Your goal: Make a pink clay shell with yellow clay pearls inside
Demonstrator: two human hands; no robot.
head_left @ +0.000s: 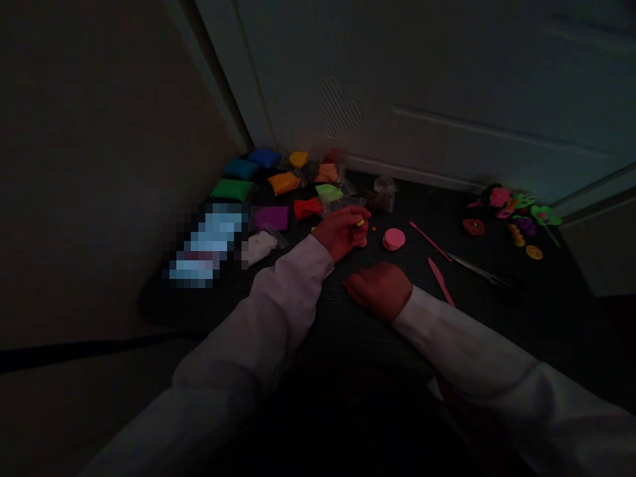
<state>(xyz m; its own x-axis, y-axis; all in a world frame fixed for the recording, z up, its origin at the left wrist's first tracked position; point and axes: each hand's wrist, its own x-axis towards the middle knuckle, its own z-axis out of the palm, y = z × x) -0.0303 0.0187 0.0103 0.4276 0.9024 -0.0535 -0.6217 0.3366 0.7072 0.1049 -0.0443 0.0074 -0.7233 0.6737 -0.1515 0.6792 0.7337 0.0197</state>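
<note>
In the dim head view, my left hand (340,233) is raised over the dark table with its fingers curled. A small yellow piece of clay (360,222) shows at its fingertips. Beneath those fingers a bit of pink is partly hidden. Closer to me, my right hand (381,290) is closed, its knuckles up and its fingers low near the tabletop; whatever it may hold is hidden. Beyond it lies a round pink clay piece (394,238) with a paler layer under it. A tiny orange bit (374,229) lies between that piece and my left hand.
A pink modelling stick (430,240), a pink plastic knife (440,279) and scissors (474,267) lie to the right. Clay flowers (499,197) sit at far right. Coloured clay packets, including purple (271,218) and green (232,190), and a blurred bright screen (211,242) are left.
</note>
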